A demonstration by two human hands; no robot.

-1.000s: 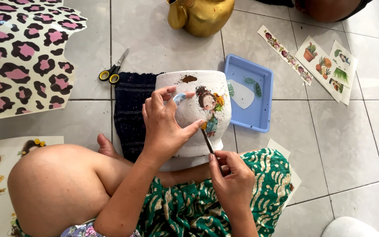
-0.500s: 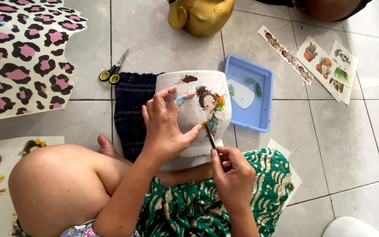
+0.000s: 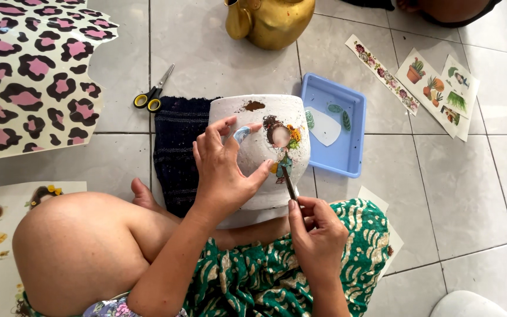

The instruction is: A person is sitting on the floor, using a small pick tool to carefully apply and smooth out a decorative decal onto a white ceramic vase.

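A white textured pot (image 3: 259, 114) lies tilted against my lap, with a girl-figure decal (image 3: 281, 144) stuck on its side. My left hand (image 3: 221, 167) is pressed flat on the pot, thumb right beside the decal's lower edge. My right hand (image 3: 315, 235) holds a thin brush (image 3: 289, 184) whose tip touches the bottom of the decal. A small blue decal (image 3: 241, 134) sits by my left index finger.
A dark woven cloth (image 3: 174, 147) lies under the pot. A blue tray (image 3: 347, 126) holding leaf cut-outs is on the right, with decal sheets (image 3: 435, 88) beyond it. Scissors (image 3: 152, 94), a leopard-print sheet (image 3: 30, 70) and a gold teapot (image 3: 268, 20) are behind.
The brush tip has slid right and slightly up along the decal's lower part, and my right hand has followed it. My left hand stays put on the pot.
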